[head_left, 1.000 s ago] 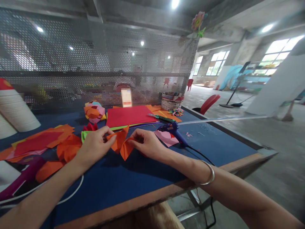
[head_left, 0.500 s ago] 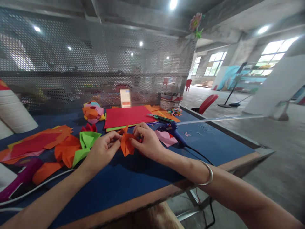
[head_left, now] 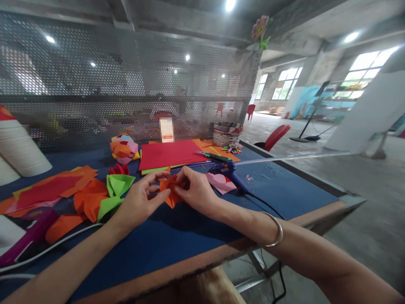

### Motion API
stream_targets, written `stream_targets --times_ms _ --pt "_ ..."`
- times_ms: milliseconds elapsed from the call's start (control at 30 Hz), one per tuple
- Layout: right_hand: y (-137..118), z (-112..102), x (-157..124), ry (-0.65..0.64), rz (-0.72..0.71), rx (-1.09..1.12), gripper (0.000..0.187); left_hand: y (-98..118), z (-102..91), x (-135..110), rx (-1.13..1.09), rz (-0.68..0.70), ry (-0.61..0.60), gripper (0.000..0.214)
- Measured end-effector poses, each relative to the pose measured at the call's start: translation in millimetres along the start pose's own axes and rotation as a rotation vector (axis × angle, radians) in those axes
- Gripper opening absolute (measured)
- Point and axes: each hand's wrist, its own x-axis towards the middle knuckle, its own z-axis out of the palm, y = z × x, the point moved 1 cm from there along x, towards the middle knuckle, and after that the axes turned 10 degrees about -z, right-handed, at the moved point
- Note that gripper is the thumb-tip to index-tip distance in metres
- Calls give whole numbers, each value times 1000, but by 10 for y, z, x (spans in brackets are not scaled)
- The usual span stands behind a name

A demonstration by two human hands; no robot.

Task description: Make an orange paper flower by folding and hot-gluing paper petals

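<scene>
Just below and left of frame centre, the right hand (head_left: 198,191) pinches folded orange paper (head_left: 172,199), the left hand (head_left: 143,200) thumbs it with fingers parted, and too hard a squeeze could crush the folds.

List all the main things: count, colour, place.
Table: one, blue-topped, foreground
Folded paper: one, orange, held centre
Other folded pieces: several, orange and green, left
Sheet stack: one, red-topped, centre back
Paper ball: one, multicoloured, back left
Glue gun: one, blue, right of centre
Basket: one, white and red, back right
Mesh screen: one, grey, behind table
Chairs: several, red, beyond table
Left hand: one, bare, touching folded paper
Right hand: one, bare, pinching folded paper
</scene>
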Motion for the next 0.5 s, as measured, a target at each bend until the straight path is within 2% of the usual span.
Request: stream_targets --times_ms 167,233,367,500 --pt "7 27 -10 7 -8 57 19 -54 -10 47 41 -11 15 23" --pt "25 38 -13 -1 12 80 23 -67 -20 56 11 -20 24 22" --pt "66 64 -17 -94 101 101 12 -61 -20 59 -33 -35 44 23" --pt "51 57 -16 -100 123 50 13 -61 -19 54 1 -19 64 23"
